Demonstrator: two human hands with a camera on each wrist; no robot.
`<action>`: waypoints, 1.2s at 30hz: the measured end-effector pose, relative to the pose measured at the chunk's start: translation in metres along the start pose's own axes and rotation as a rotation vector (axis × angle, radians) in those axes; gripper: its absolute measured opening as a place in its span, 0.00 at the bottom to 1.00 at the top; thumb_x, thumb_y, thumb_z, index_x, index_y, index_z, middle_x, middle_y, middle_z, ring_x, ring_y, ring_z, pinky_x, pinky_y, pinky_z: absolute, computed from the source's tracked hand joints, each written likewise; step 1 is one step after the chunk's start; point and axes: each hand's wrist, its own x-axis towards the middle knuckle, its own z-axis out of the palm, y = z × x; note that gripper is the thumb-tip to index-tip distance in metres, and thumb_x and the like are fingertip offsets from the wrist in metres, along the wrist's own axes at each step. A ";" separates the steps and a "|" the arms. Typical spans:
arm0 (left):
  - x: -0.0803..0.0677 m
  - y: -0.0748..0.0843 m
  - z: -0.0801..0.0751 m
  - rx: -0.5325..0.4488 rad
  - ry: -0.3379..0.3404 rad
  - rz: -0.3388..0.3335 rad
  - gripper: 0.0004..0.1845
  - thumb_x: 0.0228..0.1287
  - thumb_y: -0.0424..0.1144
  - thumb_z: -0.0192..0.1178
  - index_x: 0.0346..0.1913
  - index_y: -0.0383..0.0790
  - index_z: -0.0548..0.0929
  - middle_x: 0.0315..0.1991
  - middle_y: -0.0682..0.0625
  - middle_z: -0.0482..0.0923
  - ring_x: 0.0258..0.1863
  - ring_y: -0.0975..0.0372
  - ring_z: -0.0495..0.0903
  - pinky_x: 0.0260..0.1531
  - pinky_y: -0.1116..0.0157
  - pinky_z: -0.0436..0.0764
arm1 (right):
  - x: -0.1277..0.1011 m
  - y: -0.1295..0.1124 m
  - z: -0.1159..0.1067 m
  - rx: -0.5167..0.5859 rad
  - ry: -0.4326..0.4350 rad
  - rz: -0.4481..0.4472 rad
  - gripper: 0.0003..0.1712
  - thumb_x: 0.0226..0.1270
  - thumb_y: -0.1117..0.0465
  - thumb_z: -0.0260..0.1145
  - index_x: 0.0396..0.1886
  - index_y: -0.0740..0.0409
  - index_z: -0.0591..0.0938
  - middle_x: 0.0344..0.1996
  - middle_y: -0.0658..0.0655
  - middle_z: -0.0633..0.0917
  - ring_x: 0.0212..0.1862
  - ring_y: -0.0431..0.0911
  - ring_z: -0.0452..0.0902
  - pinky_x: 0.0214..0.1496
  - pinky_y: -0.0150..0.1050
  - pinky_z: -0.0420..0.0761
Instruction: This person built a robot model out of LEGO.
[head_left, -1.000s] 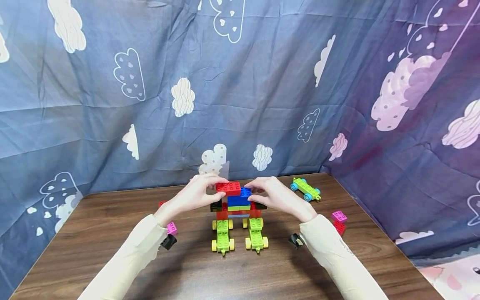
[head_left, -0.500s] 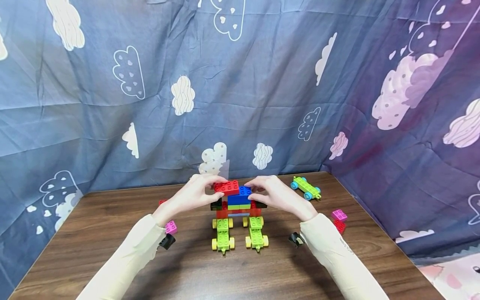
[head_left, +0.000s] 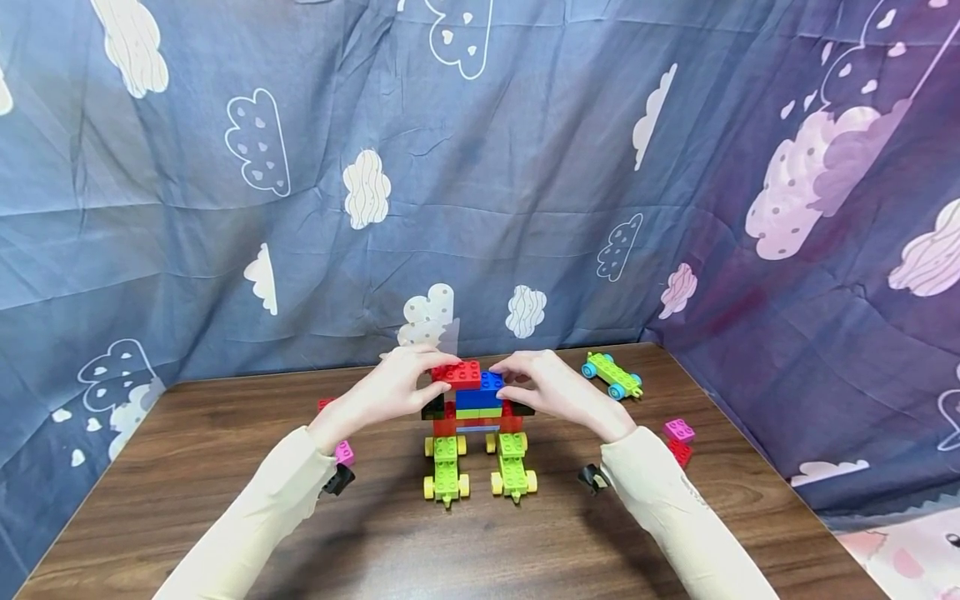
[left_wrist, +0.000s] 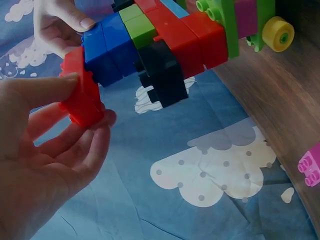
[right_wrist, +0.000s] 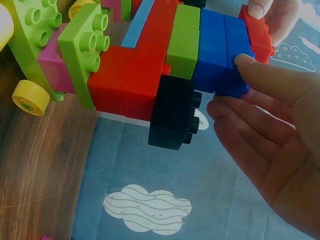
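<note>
In the head view a model of toy building bricks stands mid-table. Its base is two lime-green wheeled car bases point(head_left: 446, 481) with yellow wheels. Red bricks point(right_wrist: 137, 80), black bricks point(left_wrist: 162, 75), lime bricks point(right_wrist: 182, 50) and, at the top, two stacked blue bricks point(right_wrist: 212, 52) rise above them. My left hand point(head_left: 393, 387) pinches a red brick point(left_wrist: 82, 97) between thumb and fingers. That brick sits at the left end of the top blue brick, jutting out past it. My right hand point(head_left: 551, 392) grips the blue bricks at their right end, thumb in front and fingers behind.
A lime car base with blue wheels point(head_left: 612, 377) stands at the table's back right. Pink point(head_left: 679, 430) and red bricks point(head_left: 679, 452) lie at the right. On the left, another pink brick point(head_left: 344, 452) and a red one point(head_left: 325, 403) are partly behind the left arm.
My left hand shifts the red brick slightly left with a small tilt, then back right and level over the blue brick. The right hand keeps its grip in place.
</note>
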 end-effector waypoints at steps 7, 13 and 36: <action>0.000 0.002 0.001 0.009 0.015 -0.009 0.19 0.62 0.39 0.68 0.56 0.38 0.83 0.46 0.46 0.85 0.45 0.57 0.82 0.47 0.61 0.85 | 0.001 -0.001 0.000 -0.003 -0.007 -0.003 0.18 0.66 0.57 0.70 0.53 0.57 0.84 0.44 0.53 0.89 0.43 0.42 0.84 0.49 0.38 0.85; -0.001 0.001 0.001 0.006 0.012 -0.029 0.20 0.61 0.38 0.69 0.56 0.40 0.84 0.45 0.47 0.84 0.43 0.58 0.82 0.45 0.62 0.85 | 0.001 -0.002 -0.001 0.003 -0.010 -0.001 0.18 0.65 0.58 0.70 0.53 0.57 0.84 0.44 0.53 0.89 0.43 0.42 0.84 0.49 0.38 0.85; -0.001 0.005 0.005 0.072 0.035 0.011 0.19 0.60 0.35 0.69 0.54 0.37 0.84 0.40 0.46 0.82 0.37 0.58 0.80 0.38 0.66 0.82 | 0.000 -0.001 0.002 -0.021 0.025 -0.028 0.17 0.65 0.58 0.70 0.52 0.58 0.84 0.43 0.53 0.89 0.43 0.43 0.85 0.49 0.38 0.85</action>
